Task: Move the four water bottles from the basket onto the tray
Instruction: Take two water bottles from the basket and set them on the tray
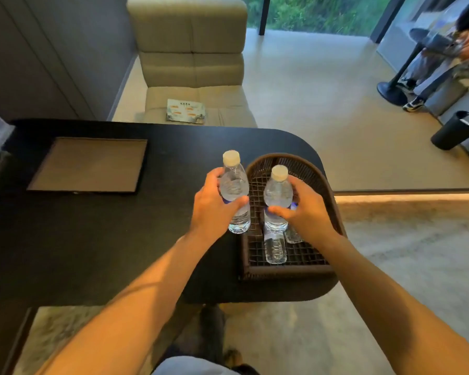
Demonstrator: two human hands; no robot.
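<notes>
Head view | our left hand (214, 204) fingers clamped on one bottle (234, 190) | right hand (306, 207) fingers clamped on another bottle (277, 198) over basket (333, 212) | tray (88, 165) far left of our fingers on counter (119, 239)

Left hand (214, 204), right hand (306, 209) clenched

The right hand (306, 205) covers the blue label of the clear plastic bottle (278, 193) it grips and nearly all of another clear bottle (293, 235) behind it, of which only the base shows. A third clear bottle lying in the dark woven basket (333, 209) is half hidden (275, 250). The seated person (444, 58) at top right is blurred and cut by the edge.
</notes>
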